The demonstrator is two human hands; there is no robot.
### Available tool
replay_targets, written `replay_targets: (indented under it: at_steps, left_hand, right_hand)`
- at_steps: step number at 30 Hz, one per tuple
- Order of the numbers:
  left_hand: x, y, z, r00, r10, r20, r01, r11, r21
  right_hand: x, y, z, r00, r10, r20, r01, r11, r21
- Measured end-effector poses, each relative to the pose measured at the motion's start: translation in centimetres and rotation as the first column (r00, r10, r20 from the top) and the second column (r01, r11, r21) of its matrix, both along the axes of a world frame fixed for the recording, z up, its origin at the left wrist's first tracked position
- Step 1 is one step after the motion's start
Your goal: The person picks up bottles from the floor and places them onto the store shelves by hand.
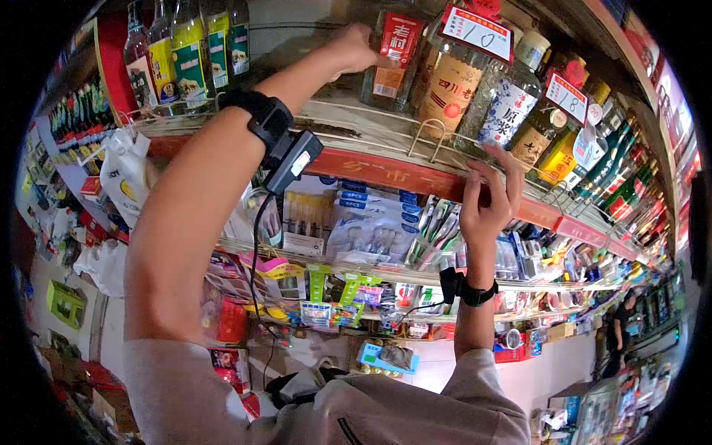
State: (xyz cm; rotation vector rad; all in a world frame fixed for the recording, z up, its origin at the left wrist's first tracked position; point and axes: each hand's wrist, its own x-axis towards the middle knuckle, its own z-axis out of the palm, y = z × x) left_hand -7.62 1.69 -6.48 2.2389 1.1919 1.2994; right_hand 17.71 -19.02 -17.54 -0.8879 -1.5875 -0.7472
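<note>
On the top shelf, my left hand [356, 53] is closed around the side of a clear bottle with a red and orange label [395, 55]; part of its fingers is hidden behind the bottle. My right hand [489, 189] is raised at the shelf's red front edge [386, 173], its fingers apart and slightly curled, holding nothing. Its fingertips are just below a bottle with a blue and white label [512, 107]. Between the hands stands a bottle with an orange label [451, 85], under a price card reading 10 [477, 33].
Several bottles [189, 55] stand at the shelf's left end, more [564, 152] at the right. A wire rail [356, 119] runs along its front. Packaged toothbrushes [374, 222] hang below. A white bag [126, 174] hangs at left. Another person [619, 330] stands at far right.
</note>
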Motion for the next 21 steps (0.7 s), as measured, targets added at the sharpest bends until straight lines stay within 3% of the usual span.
replay_targets:
  at_steps: [19, 21]
  left_hand:
    - [0.1, 0.0, -0.1, 0.998, 0.020, -0.062, -0.022, 1.000, -0.018]
    - [0.2, 1.1, -0.6, 0.993, -0.120, -0.013, 0.120, 0.993, 0.016]
  right_hand:
    - [-1.0, 0.5, -0.2, 0.998, -0.059, -0.020, 0.059, 0.998, 0.035]
    - [-0.9, 0.5, -0.3, 0.997, -0.070, -0.029, 0.071, 0.997, 0.031]
